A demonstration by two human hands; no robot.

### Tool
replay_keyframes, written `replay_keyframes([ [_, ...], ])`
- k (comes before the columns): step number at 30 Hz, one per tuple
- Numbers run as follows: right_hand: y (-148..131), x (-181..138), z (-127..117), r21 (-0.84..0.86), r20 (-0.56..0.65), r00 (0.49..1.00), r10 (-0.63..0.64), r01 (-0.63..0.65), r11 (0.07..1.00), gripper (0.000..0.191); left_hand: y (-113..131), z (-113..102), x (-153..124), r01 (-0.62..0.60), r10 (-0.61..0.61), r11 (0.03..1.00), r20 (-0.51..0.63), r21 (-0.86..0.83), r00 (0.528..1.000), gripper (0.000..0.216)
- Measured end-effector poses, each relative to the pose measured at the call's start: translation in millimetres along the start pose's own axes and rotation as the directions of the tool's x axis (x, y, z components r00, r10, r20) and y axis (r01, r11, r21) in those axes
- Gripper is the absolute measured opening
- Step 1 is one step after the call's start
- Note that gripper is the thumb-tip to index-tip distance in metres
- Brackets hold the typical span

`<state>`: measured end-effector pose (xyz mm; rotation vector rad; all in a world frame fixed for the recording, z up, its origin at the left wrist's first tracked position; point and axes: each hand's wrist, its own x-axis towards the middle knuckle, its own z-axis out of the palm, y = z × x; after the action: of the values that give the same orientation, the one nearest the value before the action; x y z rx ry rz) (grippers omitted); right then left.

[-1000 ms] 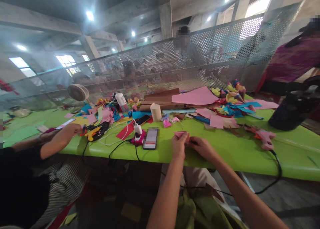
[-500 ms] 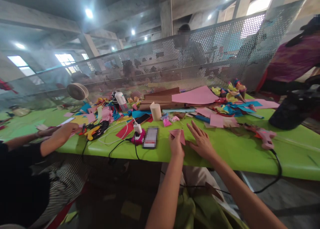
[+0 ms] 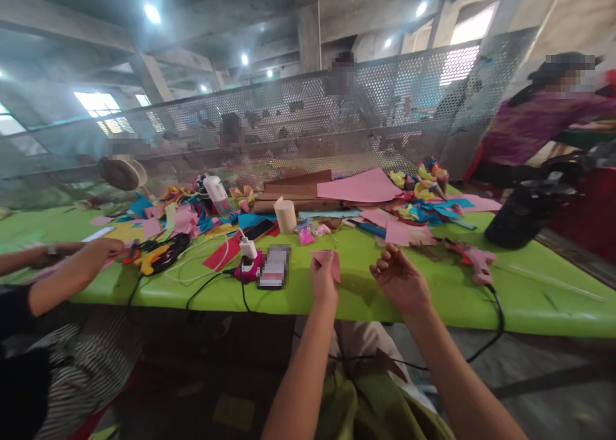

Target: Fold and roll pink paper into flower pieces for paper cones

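Note:
My left hand (image 3: 325, 279) is closed on a small folded piece of pink paper (image 3: 335, 267), which sticks out past the fingers just above the green table. To its right, my right hand (image 3: 402, 279) is raised with the palm turned up and the fingers curled in; no object shows in it. Behind that hand lie loose pink paper pieces (image 3: 397, 233). A pink glue gun (image 3: 479, 262) rests farther right, its black cord hanging over the table edge. Left of my left hand is a phone (image 3: 274, 268) with a blurred screen.
A paper roll (image 3: 285, 217) stands behind the phone, beside a magenta plug adapter (image 3: 249, 265) with cords. Colored paper scraps (image 3: 187, 220) cover the table's back left. At right stands a dark tumbler (image 3: 513, 212). A co-worker's hand (image 3: 102, 247) reaches in from the left near a yellow-and-black tool.
My right hand has turned over from spread fingers to curled fingers with the palm up. The left hand still grips the pink paper. The view has swung slightly right.

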<state>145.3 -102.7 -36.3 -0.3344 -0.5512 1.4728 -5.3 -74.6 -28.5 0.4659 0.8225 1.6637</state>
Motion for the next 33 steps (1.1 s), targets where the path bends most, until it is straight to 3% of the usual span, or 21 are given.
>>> replay_keyframes([
  [2, -4.3, -8.7, 4.0, 0.078, -0.017, 1.000, -0.021, 0.022, 0.997, 0.002, -0.1, 0.3, 0.9, 0.014, -0.014, 1.000, -0.006, -0.006, 1.000, 0.040],
  [8, -7.0, -18.9, 14.9, 0.178, -0.064, 0.996, -0.054, 0.065, 0.982, 0.021, -0.9, -0.5, 1.7, 0.022, -0.023, 1.000, -0.026, -0.013, 0.999, 0.039],
  [20, -6.8, -18.3, 14.1, 0.197, -0.096, 0.995, -0.038, 0.056, 0.979, 0.026, -1.4, -2.5, 4.7, 0.026, -0.026, 1.000, -0.008, 0.011, 1.000, 0.041],
  [23, -6.6, -18.2, 13.0, 0.189, -0.094, 0.995, -0.031, 0.048, 0.981, 0.026, -3.4, -4.3, 5.1, 0.010, -0.010, 0.998, 0.007, 0.055, 1.000, 0.040],
  [26, -5.1, -18.0, 12.5, 0.176, -0.087, 0.996, -0.015, 0.030, 0.984, 0.024, -5.0, -2.8, 3.7, -0.022, 0.013, 0.979, 0.046, 0.204, 0.999, 0.037],
  [30, -1.4, -18.4, 11.8, 0.154, -0.076, 0.997, 0.007, 0.004, 0.988, 0.022, -4.5, 4.8, 2.9, -0.112, 0.037, 0.840, 0.149, 0.531, 0.988, 0.041],
  [33, 1.1, -19.1, 11.0, 0.111, -0.071, 0.997, 0.001, 0.007, 0.994, 0.022, -0.2, 9.6, 6.3, -0.213, 0.065, 0.617, 0.221, 0.757, 0.973, 0.054],
])
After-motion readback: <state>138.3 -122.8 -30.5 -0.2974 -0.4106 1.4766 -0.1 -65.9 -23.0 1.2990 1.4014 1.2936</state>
